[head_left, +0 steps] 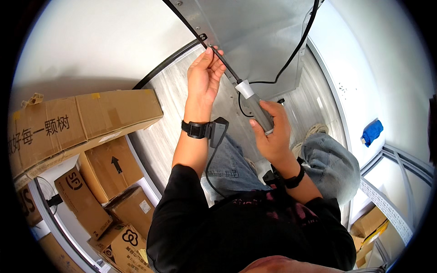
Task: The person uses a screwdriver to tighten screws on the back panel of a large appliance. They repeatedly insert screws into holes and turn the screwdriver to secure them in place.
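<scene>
In my right hand (275,136) is a screwdriver (260,113) with a grey and white handle, my fingers wrapped round its lower end. Its long dark shaft slants up and left to the edge of a grey metal panel (259,41). Close to the tip, my left hand (205,77) is closed, thumb and fingers pinched about the end of the shaft. A small screw head (210,45) shows at the panel's edge by the tip. Whether my left fingers also touch the screw is hidden.
A black cable (291,61) hangs across the panel's right side. Long cardboard box (100,113) and several smaller cartons (114,168) sit on shelving at left. A blue object (372,133) is by the right wall, near a metal rack (387,204). My knees are bent below.
</scene>
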